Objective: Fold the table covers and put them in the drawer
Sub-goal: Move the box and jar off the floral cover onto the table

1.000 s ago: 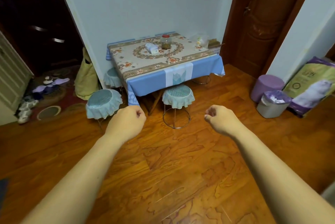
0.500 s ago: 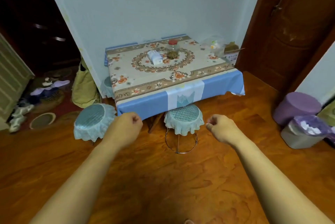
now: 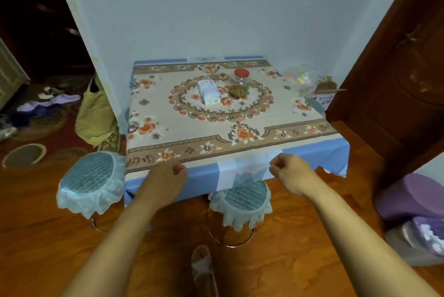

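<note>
Moved: since the earlier frame we had stepped up to the table [image 3: 336, 132]; both fists now hung by its near edge.
Head view, hands: our left hand [image 3: 165, 180] and right hand [image 3: 292, 171] were curled, gripping nothing.
Covers: the floral cover [image 3: 168, 126] lay over the blue cover [image 3: 204, 176], both spread on the table.
Risk: we judged the jar [image 3: 241, 79], pack [image 3: 209, 92] and bag [image 3: 301, 79] would topple if the covers were pulled first.
Room: wall behind, door [image 3: 396, 68] to the right, stools [image 3: 92, 180] at the near edge; open floor lay only behind us.
</note>
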A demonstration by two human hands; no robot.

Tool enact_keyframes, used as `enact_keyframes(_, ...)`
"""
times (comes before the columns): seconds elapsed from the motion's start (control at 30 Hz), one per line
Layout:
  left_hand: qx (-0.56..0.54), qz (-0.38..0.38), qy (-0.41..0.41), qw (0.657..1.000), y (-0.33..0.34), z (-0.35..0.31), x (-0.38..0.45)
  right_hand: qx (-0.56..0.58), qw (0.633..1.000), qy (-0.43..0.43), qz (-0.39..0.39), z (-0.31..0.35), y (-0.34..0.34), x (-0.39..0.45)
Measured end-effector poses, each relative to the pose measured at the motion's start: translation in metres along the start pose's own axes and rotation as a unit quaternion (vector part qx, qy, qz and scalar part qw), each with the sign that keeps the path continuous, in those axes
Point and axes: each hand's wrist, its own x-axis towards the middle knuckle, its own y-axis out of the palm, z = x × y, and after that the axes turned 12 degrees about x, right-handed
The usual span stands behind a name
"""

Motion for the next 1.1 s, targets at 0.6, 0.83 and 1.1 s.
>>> enact_keyframes(0.6, 0.02, 0.19, -0.007, 0.982, 0.029, -0.094, 0.343, 0.038, 0.999, 0.039, -0.005, 0.013, -0.047, 0.314)
enact_keyframes(0.83, 0.09, 0.074, -0.117, 0.986, 0.077, -0.141, 0.5, 0.032, 0.998, 0.026, 0.053, -0.022, -0.086, 0.416)
enact_keyframes(1.1, 0.112, -0.013, -0.348, 0.931, 0.143, -0.156, 0.638, -0.026, 0.994, 0.015, 0.105, -0.081, -0.141, 0.51)
